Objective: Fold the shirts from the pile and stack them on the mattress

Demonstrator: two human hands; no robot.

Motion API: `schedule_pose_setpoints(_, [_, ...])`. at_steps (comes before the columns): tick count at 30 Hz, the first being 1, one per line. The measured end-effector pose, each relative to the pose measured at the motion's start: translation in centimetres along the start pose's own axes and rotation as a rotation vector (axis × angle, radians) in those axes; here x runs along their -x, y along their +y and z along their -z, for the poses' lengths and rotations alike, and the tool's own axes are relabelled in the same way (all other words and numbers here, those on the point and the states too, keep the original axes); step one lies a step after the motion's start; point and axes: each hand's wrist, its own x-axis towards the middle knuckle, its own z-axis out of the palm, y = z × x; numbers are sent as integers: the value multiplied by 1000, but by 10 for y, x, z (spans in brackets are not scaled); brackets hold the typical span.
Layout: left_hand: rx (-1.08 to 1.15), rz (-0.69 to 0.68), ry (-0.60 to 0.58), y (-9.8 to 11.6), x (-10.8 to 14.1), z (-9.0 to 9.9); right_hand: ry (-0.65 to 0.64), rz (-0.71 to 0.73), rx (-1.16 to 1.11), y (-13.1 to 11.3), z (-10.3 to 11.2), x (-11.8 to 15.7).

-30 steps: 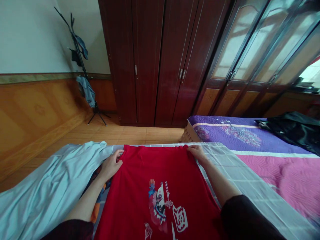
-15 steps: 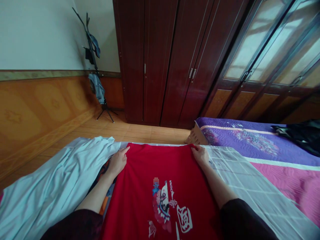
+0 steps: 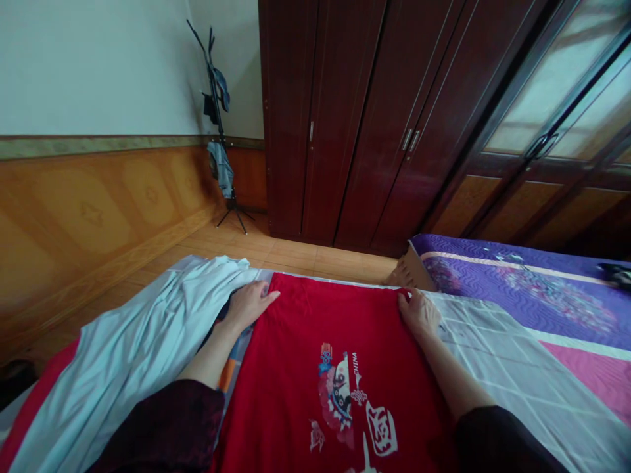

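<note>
A red T-shirt (image 3: 305,328) with a colourful printed figure, white characters and the word CHINA lies spread over a pale checked sheet. At its far left corner is my left hand (image 3: 250,303), thumb on top of the cloth and fingers closed at the edge. My right hand (image 3: 419,312) grips the far right corner, its fingertips bent over the hem. The shirt's near end runs out of view at the bottom. To the left of my left arm lies a crumpled pale blue garment (image 3: 162,335), with a red strip along its lower left side.
The checked sheet (image 3: 483,341) stretches to the right, beside a purple and pink bedcover (image 3: 473,263). Beyond the far edge are a wooden floor (image 3: 305,253), a dark red wardrobe (image 3: 345,131) and a coat stand (image 3: 217,105) holding a few items. A dark object (image 3: 616,274) lies at far right.
The view has turned left, so everything sits further right. My left hand has shifted its grip, with the thumb now lying over the shirt's corner. My right hand stays at its corner.
</note>
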Motion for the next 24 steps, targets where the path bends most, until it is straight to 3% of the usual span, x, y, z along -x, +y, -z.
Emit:
schedule_pose_setpoints(5, [9, 14, -32, 4, -4, -11, -5, -21, -8, 4, -4, -6])
schedule_pose_setpoints(9, [-1, 65, 12, 2, -6, -10, -16, -42, -21, 6, -5, -9])
schedule_pose_setpoints(14, [9, -28, 91, 19, 1, -9, -22, -52, -26, 8, -6, -12])
schedule_pose_setpoints(17, [-17, -17, 101, 26, 4, -16, -13, -55, -20, 7, -6, -13])
schedule_pose_setpoints(24, [24, 47, 108, 19, -2, -26, 4, -30, -18, 5, -7, -13])
